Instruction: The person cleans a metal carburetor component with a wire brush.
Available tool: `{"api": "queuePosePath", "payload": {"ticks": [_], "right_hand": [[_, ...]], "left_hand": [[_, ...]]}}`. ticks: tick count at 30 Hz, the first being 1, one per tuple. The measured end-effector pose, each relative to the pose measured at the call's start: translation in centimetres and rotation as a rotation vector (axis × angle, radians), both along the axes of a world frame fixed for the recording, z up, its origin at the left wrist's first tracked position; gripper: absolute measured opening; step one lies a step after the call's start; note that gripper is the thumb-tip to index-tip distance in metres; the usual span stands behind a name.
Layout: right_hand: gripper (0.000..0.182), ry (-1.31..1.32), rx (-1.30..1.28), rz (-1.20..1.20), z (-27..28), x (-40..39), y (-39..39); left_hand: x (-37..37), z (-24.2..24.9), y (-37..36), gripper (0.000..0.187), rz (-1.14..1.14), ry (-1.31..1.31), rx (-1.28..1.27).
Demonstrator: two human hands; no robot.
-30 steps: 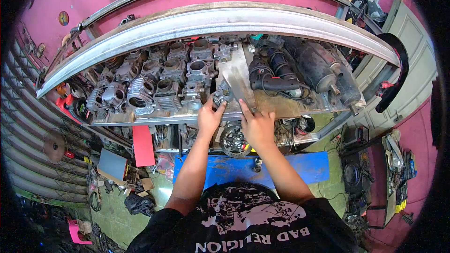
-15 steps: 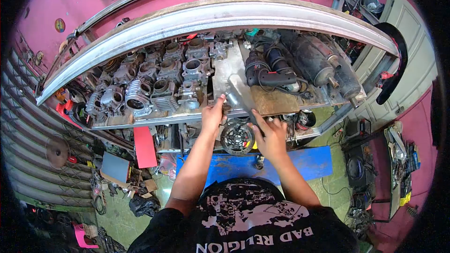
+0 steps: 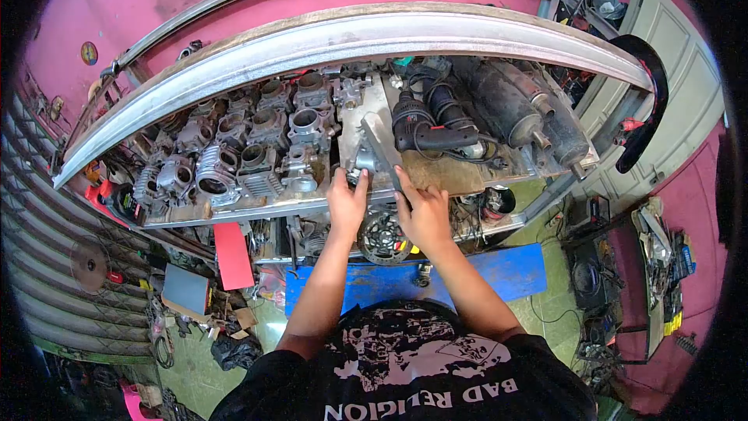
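My right hand [image 3: 425, 214] is closed around the near end of a long flat metal file [image 3: 379, 140], its index finger stretched along the blade. The file points up and to the left over the shelf. My left hand [image 3: 347, 201] grips a small silvery metal part [image 3: 364, 160] at the shelf's front edge, thumb up. The part sits right beside the file's left side and overlaps it in this view; the fingers hide its lower end. Below the hands shows a round brake disc [image 3: 385, 235].
Several engine cylinders [image 3: 253, 157] crowd the left of the shelf. A power drill [image 3: 432, 131] and dark exhaust mufflers [image 3: 510, 113] lie to the right. A pale metal rail [image 3: 351, 31] spans above. A blue board [image 3: 499, 273] is lower down.
The whole view has shifted slightly. My right hand and the file have moved left and a little nearer my left hand, which still grips the metal part.
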State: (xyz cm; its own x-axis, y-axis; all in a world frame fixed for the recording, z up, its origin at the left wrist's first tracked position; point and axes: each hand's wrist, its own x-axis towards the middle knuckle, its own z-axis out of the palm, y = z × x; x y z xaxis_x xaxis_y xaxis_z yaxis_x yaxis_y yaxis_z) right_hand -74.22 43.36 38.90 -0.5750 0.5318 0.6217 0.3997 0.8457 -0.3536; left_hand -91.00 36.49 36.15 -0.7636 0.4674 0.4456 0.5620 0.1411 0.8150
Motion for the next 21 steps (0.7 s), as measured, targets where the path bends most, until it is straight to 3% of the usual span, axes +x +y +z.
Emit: {"api": "queuePosePath", "payload": {"ticks": [3, 6, 9, 11, 16, 19, 21], "right_hand": [[0.06, 0.003, -0.012, 0.032, -1.6, -1.1, -0.4], [0.063, 0.03, 0.047, 0.035, -3.7, -1.5, -1.5], [0.067, 0.0, 0.073, 0.049, -6.2, -0.8, -3.6], [0.068, 0.116, 0.064, 0.105, -8.1, -0.5, -4.4], [0.066, 0.161, -0.044, 0.05, -3.5, -1.7, -3.8], [0.063, 0.012, -0.109, -0.02, -1.1, -3.4, -2.5], [0.063, 0.005, -0.067, 0.008, -2.6, -3.6, -2.1]], "left_hand": [[-1.6, -1.0, 0.6, 0.04, -0.001, 0.087, 0.03], [-2.1, -1.2, 0.6, 0.032, -0.014, -0.188, 0.004], [-3.4, -2.7, 1.0, 0.031, -0.012, -0.3, 0.006], [-3.5, -2.1, 0.8, 0.031, -0.017, -0.347, 0.036], [-3.6, -1.2, 0.2, 0.028, -0.214, -0.532, 0.076], [-2.8, -0.5, 0.2, 0.028, -0.204, -0.478, 0.079], [-3.1, -0.9, 0.5, 0.029, -0.182, -0.515, 0.069]]}}
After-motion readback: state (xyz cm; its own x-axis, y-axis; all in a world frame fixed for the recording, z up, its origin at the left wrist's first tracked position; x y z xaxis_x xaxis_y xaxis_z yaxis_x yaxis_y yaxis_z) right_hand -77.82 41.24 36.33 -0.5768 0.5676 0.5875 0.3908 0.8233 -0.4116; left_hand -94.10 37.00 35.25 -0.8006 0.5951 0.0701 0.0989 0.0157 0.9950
